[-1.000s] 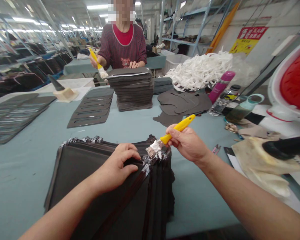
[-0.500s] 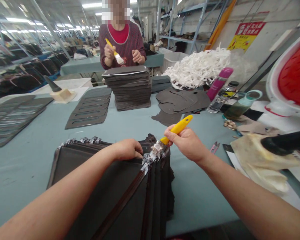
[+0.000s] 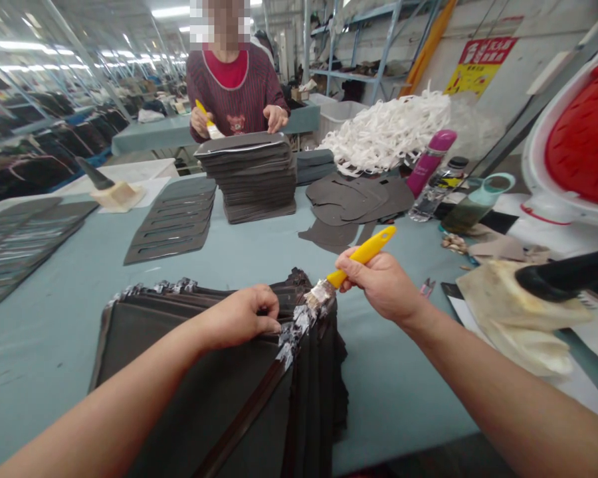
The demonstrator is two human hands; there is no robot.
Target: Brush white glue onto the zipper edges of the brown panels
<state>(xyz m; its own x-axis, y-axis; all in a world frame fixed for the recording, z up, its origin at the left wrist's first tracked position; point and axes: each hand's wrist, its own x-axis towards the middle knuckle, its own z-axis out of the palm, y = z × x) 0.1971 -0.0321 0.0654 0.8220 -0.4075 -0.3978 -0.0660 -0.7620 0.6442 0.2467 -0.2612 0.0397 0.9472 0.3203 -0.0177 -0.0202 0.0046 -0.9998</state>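
A yellow-handled paintbrush [image 3: 366, 254] is gripped in my right hand [image 3: 383, 282]. Its bristles, caked with white paste, touch the paste-smeared corner of a stack of dark panels [image 3: 179, 392] in front of me. My left hand [image 3: 252, 312] lies over the far edge of that stack. Its fingers are curled, with the thumb at the top panel's edge beside the white smears; the fingertips are partly hidden. Clumps of whitish paste also line the stack's far left edge. A dark brown strip [image 3: 239, 428] runs down the panels towards me.
Across the table [image 3: 40, 358] a co-worker [image 3: 239, 86] holds another brush over a tall stack of grey panels [image 3: 259, 179]. Slotted panels [image 3: 172, 219] lie left. On the right are cut pieces [image 3: 359, 199], bottles [image 3: 438, 186], snips [image 3: 427, 287] and a red-and-white fan [image 3: 578, 139].
My right hand has drawn the brush slightly up and right along the pasted corner. My left hand has shifted a little, thumb now showing. The co-worker's brush has lowered onto their stack.
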